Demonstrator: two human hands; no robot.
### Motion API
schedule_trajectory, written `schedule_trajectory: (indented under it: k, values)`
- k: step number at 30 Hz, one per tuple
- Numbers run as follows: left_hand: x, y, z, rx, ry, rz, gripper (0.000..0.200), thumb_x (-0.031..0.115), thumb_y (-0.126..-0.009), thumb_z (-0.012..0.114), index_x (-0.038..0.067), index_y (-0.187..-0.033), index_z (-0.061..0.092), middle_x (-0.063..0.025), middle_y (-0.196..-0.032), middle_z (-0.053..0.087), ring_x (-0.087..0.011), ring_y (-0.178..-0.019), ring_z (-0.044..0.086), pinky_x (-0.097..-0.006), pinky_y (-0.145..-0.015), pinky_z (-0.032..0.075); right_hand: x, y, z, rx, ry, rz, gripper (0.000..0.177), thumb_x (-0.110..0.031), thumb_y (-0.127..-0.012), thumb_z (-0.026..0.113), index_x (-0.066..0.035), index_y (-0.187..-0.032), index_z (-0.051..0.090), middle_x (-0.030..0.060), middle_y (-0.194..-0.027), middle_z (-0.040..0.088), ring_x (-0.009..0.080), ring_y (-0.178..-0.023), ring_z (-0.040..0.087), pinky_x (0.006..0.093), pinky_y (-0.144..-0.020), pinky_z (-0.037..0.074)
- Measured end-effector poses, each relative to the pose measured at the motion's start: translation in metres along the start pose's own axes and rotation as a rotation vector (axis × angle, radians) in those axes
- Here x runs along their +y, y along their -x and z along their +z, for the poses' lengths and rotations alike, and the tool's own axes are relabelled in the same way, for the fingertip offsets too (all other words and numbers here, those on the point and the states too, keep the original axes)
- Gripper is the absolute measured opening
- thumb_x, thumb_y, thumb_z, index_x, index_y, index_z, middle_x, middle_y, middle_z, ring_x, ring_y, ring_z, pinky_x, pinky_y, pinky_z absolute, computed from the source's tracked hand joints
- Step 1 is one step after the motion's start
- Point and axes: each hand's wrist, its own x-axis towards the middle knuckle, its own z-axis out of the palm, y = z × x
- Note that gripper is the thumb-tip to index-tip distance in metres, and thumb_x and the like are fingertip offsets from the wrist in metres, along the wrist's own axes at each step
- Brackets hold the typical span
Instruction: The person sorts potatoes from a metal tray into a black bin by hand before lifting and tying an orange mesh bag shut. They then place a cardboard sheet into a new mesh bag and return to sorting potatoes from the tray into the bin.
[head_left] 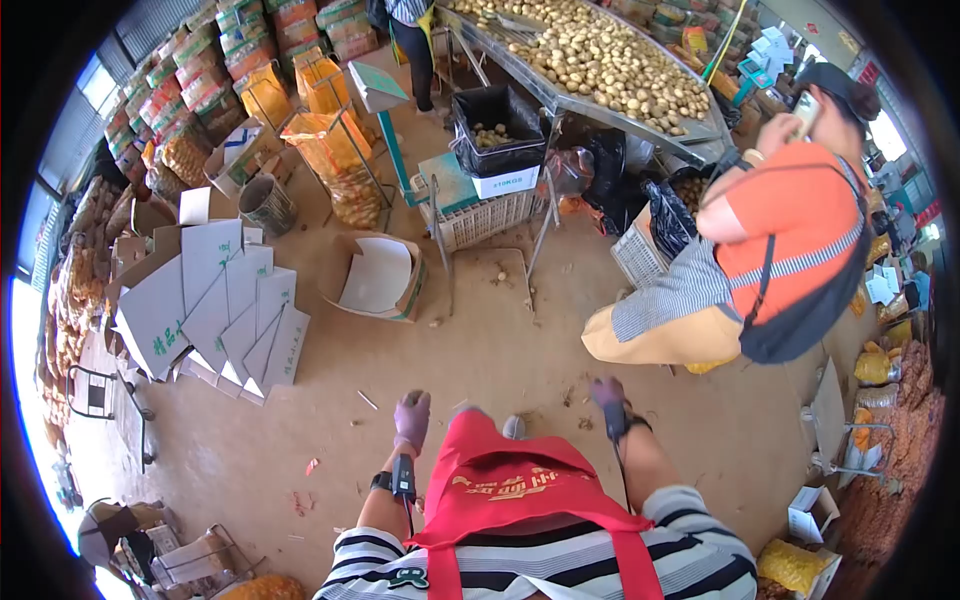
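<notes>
Here, both gloved hands, left and right, seem loosely curled. Neither holds anything, above the bare floor

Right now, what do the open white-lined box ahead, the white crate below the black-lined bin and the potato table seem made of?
Open box: apparently cardboard, matte, white inside with brown edges. White crate: probably moulded plastic, from its regular openwork sides. Potato table: likely bare metal, from its grey, shiny rim.

Orange-shirted person, phone, wheeled cart, piled sacks
</notes>
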Motion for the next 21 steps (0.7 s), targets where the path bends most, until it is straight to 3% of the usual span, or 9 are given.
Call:
schedule_trajectory:
  k: [2, 4, 6, 9, 12, 15, 17, 19, 21]
  values:
    - [0.032, -0.045, 0.010, 0.091, 0.164, 0.106, 0.032, 0.028, -0.084, 0.058, 0.001, -0.096, 0.068, -0.0139, -0.082, 0.064, -0.0247, -0.072, 0.062, -0.0353, -0.071, 0.050, -0.041, -0.074, -0.015, 0.069, -0.098, -0.223, 0.049, -0.047, -0.080, 0.061, -0.005, -0.105, 0.065, 0.0207, -0.108, 0.065, 0.0387, -0.100, 0.063, 0.0447, -0.086, 0.051]
    - [0.086, -0.083, 0.009, 0.125, 0.156, 0.107, 0.031, 0.027, -0.084, 0.058, 0.001, -0.099, 0.067, -0.0149, -0.085, 0.064, -0.0248, -0.072, 0.061, -0.0365, -0.069, 0.049, -0.096, -0.141, -0.040, 0.037, -0.052, -0.176, 0.048, -0.046, -0.079, 0.064, -0.008, -0.109, 0.065, 0.0188, -0.109, 0.065, 0.0369, -0.099, 0.063, 0.0442, -0.086, 0.050]
    - [0.121, -0.145, 0.016, 0.160, 0.103, 0.161, 0.036, 0.029, -0.085, 0.060, 0.003, -0.108, 0.063, -0.0193, -0.099, 0.062, -0.0299, -0.085, 0.061, -0.0398, -0.076, 0.048, -0.143, -0.176, -0.071, 0.099, -0.167, -0.260, 0.047, -0.045, -0.078, 0.066, -0.009, -0.109, 0.066, 0.0181, -0.108, 0.066, 0.0360, -0.100, 0.063, 0.0438, -0.087, 0.050]
    - [0.170, -0.257, 0.028, 0.275, -0.058, 0.362, 0.050, 0.034, -0.084, 0.064, 0.004, -0.123, 0.055, -0.0237, -0.116, 0.055, -0.0390, -0.105, 0.053, -0.0450, -0.091, 0.043, -0.161, -0.263, -0.082, 0.168, -0.197, -0.351, 0.045, -0.045, -0.081, 0.065, -0.008, -0.107, 0.065, 0.0178, -0.100, 0.068, 0.0332, -0.094, 0.065, 0.0408, -0.081, 0.050]
    - [0.218, -0.334, 0.053, 0.319, -0.126, 0.273, 0.056, 0.036, -0.083, 0.065, 0.004, -0.127, 0.052, -0.0241, -0.120, 0.052, -0.0408, -0.112, 0.050, -0.0455, -0.096, 0.040, -0.185, -0.311, -0.110, 0.110, -0.020, -0.120, 0.044, -0.045, -0.081, 0.065, -0.010, -0.109, 0.066, 0.0168, -0.106, 0.067, 0.0342, -0.098, 0.064, 0.0410, -0.085, 0.050]
    - [0.248, -0.398, 0.064, 0.275, -0.284, 0.191, 0.060, 0.040, -0.083, 0.065, 0.003, -0.128, 0.051, -0.0250, -0.125, 0.050, -0.0402, -0.115, 0.048, -0.0449, -0.097, 0.039, -0.182, -0.395, -0.110, 0.112, 0.043, -0.105, 0.041, -0.043, -0.083, 0.064, -0.011, -0.107, 0.067, 0.0155, -0.108, 0.067, 0.0345, -0.103, 0.062, 0.0416, -0.088, 0.049]
    - [0.274, -0.413, 0.068, 0.063, -0.275, 0.067, 0.058, 0.041, -0.082, 0.066, 0.001, -0.123, 0.054, -0.0261, -0.121, 0.052, -0.0399, -0.114, 0.050, -0.0460, -0.097, 0.039, -0.190, -0.440, -0.111, 0.046, 0.048, -0.038, 0.041, -0.043, -0.082, 0.064, -0.011, -0.107, 0.066, 0.0158, -0.109, 0.066, 0.0345, -0.103, 0.062, 0.0422, -0.089, 0.049]
    - [0.242, -0.444, 0.083, 0.018, -0.219, 0.024, 0.046, 0.035, -0.085, 0.066, 0.002, -0.115, 0.059, -0.0181, -0.100, 0.061, -0.0294, -0.095, 0.059, -0.0393, -0.083, 0.046, -0.210, -0.490, -0.127, 0.007, 0.060, 0.011, 0.040, -0.043, -0.082, 0.064, -0.010, -0.106, 0.066, 0.0160, -0.109, 0.066, 0.0346, -0.103, 0.062, 0.0428, -0.089, 0.049]
    - [0.267, -0.438, 0.094, 0.031, -0.003, -0.357, 0.027, 0.024, -0.090, 0.062, 0.004, -0.108, 0.063, -0.0048, -0.079, 0.060, -0.0162, -0.074, 0.056, -0.0302, -0.067, 0.045, -0.231, -0.537, -0.137, -0.119, 0.097, 0.020, 0.046, -0.041, -0.082, 0.063, -0.010, -0.116, 0.062, 0.0189, -0.122, 0.060, 0.0357, -0.112, 0.058, 0.0442, -0.095, 0.047]
